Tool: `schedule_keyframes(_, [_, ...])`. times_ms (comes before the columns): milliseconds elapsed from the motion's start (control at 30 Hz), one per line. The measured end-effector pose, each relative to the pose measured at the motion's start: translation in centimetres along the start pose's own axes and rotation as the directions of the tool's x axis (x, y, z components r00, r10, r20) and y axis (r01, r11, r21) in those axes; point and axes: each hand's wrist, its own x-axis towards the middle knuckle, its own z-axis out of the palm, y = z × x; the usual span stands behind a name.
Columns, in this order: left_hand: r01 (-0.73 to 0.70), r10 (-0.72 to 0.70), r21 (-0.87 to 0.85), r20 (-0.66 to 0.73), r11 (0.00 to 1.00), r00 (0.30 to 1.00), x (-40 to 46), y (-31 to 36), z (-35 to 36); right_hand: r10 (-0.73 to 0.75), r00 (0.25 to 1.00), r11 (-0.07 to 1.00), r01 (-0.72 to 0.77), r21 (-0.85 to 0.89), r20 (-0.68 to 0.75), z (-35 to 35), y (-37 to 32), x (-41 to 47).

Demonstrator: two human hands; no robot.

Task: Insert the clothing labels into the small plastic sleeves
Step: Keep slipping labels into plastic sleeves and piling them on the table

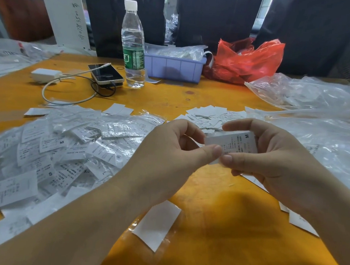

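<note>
Nearest: blank white label [157, 224] in a clear sleeve, flat on the yellow bench [215, 218], just below the left forearm.

Both hands raised above the bench, meeting at centre. Left hand [168, 152]: grip closed, thumb and curled fingers pinching the left end of a printed label [232, 143] marked "M". Right hand [271, 157]: grip closed, index finger over the label's top edge, thumb under it; the label spans the gap between the two grips. Clear film shows at its lower left corner, between the thumbs; cannot tell how far the label sits inside a sleeve.

Left of the hands: heap of sleeved labels [65, 145]. Beyond the hands: loose labels [210, 114]. Right: clear plastic bags [316, 113].

Far edge: phone [105, 73] with cable, water bottle [133, 44], blue tray [174, 67], red bag [247, 58].
</note>
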Motion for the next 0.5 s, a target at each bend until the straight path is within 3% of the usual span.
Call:
schedule_keyframes(200, [-0.087, 0.088, 0.104, -0.001, 0.991, 0.996, -0.36, -0.15, 0.42, -0.026, 1.0, 0.999, 0.026, -0.043, 0.018, 0.35, 0.25, 0.0])
schedule_keyframes(500, [-0.07, 0.072, 0.147, -0.011, 0.987, 0.997, -0.05, -0.4, -0.26, 0.017, 1.0, 0.999, -0.017, -0.03, -0.011, -0.04, 0.61, 0.27])
